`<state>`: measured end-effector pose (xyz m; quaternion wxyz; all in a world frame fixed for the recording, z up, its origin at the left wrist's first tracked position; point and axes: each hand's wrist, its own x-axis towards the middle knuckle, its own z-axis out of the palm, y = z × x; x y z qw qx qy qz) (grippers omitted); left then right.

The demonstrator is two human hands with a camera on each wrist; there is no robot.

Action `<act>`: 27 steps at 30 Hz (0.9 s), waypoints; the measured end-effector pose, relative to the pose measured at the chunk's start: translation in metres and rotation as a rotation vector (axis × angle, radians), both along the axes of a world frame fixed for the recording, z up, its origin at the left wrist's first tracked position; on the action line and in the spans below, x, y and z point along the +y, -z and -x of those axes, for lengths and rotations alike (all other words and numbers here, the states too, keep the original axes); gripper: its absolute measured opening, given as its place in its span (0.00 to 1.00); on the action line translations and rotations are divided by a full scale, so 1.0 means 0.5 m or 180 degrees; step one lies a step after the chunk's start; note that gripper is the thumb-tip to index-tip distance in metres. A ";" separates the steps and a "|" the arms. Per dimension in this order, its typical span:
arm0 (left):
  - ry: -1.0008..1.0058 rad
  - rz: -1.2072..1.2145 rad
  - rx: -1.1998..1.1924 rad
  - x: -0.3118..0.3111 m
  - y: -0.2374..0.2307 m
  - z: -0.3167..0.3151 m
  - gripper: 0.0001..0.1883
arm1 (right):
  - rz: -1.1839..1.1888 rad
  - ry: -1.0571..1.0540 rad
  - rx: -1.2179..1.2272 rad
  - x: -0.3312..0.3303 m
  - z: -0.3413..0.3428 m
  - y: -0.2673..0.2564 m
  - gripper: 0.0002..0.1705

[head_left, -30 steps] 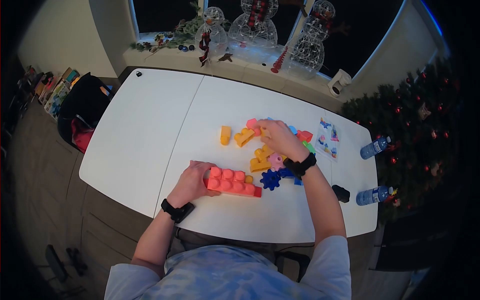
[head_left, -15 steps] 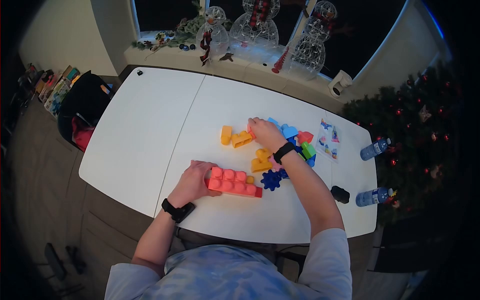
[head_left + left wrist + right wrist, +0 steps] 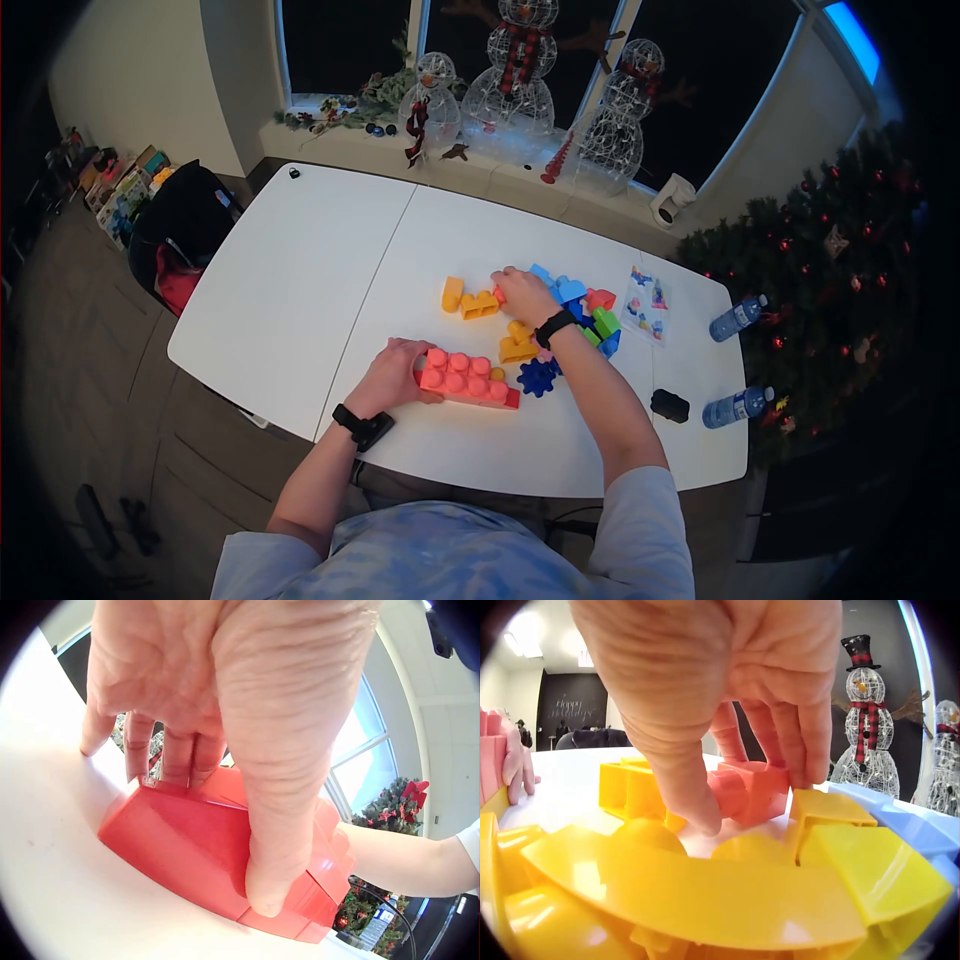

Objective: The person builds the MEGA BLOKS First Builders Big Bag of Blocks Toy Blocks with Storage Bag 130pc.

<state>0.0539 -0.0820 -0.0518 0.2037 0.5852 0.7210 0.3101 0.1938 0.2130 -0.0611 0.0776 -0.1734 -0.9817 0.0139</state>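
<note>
My left hand [image 3: 392, 378] grips the left end of a coral-red studded block assembly [image 3: 465, 378] on the table. In the left wrist view the thumb lies along its near red side [image 3: 187, 832], the fingers at its far side. A small yellow knob [image 3: 497, 373] sits at the assembly's back edge. My right hand [image 3: 525, 298] reaches into the loose pieces and pinches a small red block [image 3: 756, 793] between thumb and fingers. Beside that block are a yellow two-stud block [image 3: 479, 306] and a yellow upright block [image 3: 452, 294]. Yellow arched pieces [image 3: 697, 889] lie below the right wrist.
Right of the pile are blue blocks [image 3: 569, 289], a green block [image 3: 606, 322] and a dark blue gear [image 3: 536, 377]. A picture sheet [image 3: 648, 303], a black object [image 3: 670, 405] and two water bottles [image 3: 737, 318] stand or lie farther right.
My right hand has moved left from over the pile to the red block and closed its fingers on it. My left hand keeps its hold. The head view has tilted slightly upward.
</note>
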 end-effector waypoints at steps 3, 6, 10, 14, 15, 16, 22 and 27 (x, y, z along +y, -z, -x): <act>-0.0011 -0.0060 0.0012 -0.003 0.001 -0.001 0.40 | 0.0260 0.0058 0.0353 -0.008 -0.016 -0.049 0.26; -0.0008 -0.0060 -0.0067 0.000 0.009 0.003 0.40 | 0.1103 0.0177 0.0483 -0.032 -0.056 -0.129 0.27; 0.0029 -0.0004 -0.0017 0.001 0.000 0.001 0.41 | 0.2652 0.0249 -0.0400 -0.111 -0.124 -0.238 0.32; 0.0002 0.0055 -0.0072 0.004 -0.010 -0.001 0.42 | 0.2948 -0.0136 -0.0781 -0.164 -0.159 -0.229 0.32; 0.0018 0.0054 -0.0076 0.004 -0.011 -0.002 0.42 | 0.2948 -0.0119 -0.0777 -0.169 -0.163 -0.216 0.32; 0.0011 0.0043 -0.0076 0.003 -0.012 -0.002 0.42 | 0.3052 -0.0151 -0.0711 -0.171 -0.164 -0.201 0.32; 0.0010 -0.0033 -0.0086 0.002 -0.004 0.001 0.42 | 0.3081 -0.0139 -0.0645 -0.163 -0.167 -0.179 0.29; 0.0010 0.0050 -0.0060 0.006 -0.011 -0.001 0.42 | 0.3093 -0.0001 -0.0491 -0.183 -0.169 -0.170 0.23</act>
